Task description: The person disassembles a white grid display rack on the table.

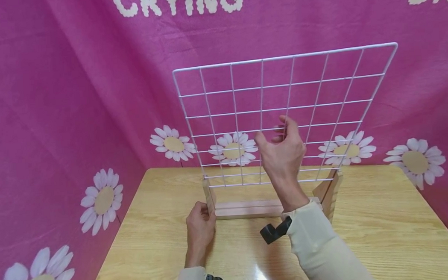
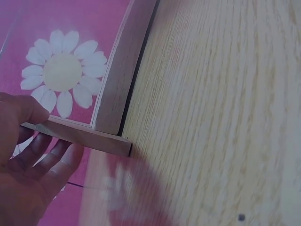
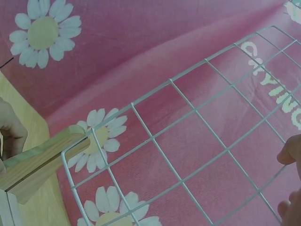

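Note:
A white wire grid panel [image 1: 260, 110] stands upright, leaning back slightly, its lower corners at the two side pieces of a wooden stand [image 1: 247, 210]. My left hand [image 1: 200, 225] grips the left side piece. In the left wrist view, the thumb lies on one face of that side piece [image 2: 84, 136] and the fingers on the other. My right hand [image 1: 284, 153] is raised in front of the grid's lower middle, its thumb and bent fingers spread apart with nothing visibly held between them. In the right wrist view, only the right fingertips [image 3: 291, 150] show, at the edge beside the wires.
The stand sits on a light wood-grain table [image 1: 150, 256]. Behind and to the left hangs a pink cloth [image 1: 90, 101] with daisies and white lettering, close behind the grid. Each wrist carries a small black camera [image 1: 273, 231].

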### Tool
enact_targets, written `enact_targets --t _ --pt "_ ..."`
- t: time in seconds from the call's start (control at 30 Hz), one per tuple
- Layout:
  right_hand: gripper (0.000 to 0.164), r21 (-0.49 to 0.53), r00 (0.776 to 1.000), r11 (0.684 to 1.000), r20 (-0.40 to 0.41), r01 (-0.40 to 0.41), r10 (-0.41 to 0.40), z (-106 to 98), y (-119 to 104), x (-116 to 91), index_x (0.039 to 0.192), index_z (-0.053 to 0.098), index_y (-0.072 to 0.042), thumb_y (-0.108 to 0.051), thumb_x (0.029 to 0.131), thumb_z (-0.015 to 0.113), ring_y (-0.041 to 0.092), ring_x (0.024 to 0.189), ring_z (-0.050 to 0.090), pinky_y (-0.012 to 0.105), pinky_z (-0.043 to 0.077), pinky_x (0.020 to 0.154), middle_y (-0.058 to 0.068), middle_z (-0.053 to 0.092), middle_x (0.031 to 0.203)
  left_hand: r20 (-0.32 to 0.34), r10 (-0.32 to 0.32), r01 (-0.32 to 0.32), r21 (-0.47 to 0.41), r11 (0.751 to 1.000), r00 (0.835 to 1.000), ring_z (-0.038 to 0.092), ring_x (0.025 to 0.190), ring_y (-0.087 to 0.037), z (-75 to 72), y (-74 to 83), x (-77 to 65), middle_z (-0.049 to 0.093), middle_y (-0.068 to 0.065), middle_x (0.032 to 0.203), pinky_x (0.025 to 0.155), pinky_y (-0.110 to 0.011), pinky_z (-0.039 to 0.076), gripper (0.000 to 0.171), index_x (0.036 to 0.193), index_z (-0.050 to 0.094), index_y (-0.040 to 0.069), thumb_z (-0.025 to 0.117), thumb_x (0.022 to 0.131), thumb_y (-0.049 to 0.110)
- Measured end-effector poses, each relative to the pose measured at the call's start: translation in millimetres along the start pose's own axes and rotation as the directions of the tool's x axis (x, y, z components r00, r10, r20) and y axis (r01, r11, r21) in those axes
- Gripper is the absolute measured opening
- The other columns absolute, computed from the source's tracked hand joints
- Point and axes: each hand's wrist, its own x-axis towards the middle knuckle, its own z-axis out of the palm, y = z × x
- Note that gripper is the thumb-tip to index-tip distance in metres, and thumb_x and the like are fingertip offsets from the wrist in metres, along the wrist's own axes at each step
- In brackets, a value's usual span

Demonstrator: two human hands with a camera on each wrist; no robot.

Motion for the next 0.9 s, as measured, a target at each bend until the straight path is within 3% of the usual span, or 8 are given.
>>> enact_targets --t 0.27,0.9 --pt "0.055 0.047 0.997 0.997 -0.039 0.062 -0.06 -1.8 -7.3 1.7 0.125 0.062 -0.002 -0.012 0.075 0.082 0.018 0.079 0.064 0.034 0.054 0.073 0.006 0.068 0.097 -0.032 -0.013 0.012 -0.026 1.0 0.999 0.068 0.075 -0.014 -0.3 -1.0 -2.3 0.068 -0.001 0.082 0.067 -0.035 0.057 0.017 0.093 0.066 0.007 0.073 0.081 -0.001" --pt "0.055 0.074 0.997 0.995 -0.045 0.07 -0.067 -6.7 -19.7 3.7 0.126 0.061 -0.003 -0.012 0.076 0.082 0.016 0.08 0.062 0.034 0.054 0.073 0.004 0.067 0.098 -0.021 -0.041 0.041 0.0 0.999 0.999 0.066 0.075 -0.015 2.7 2.4 -0.4 0.067 -0.003 0.083 0.067 -0.034 0.056 0.017 0.094 0.065 0.005 0.071 0.08 -0.002"
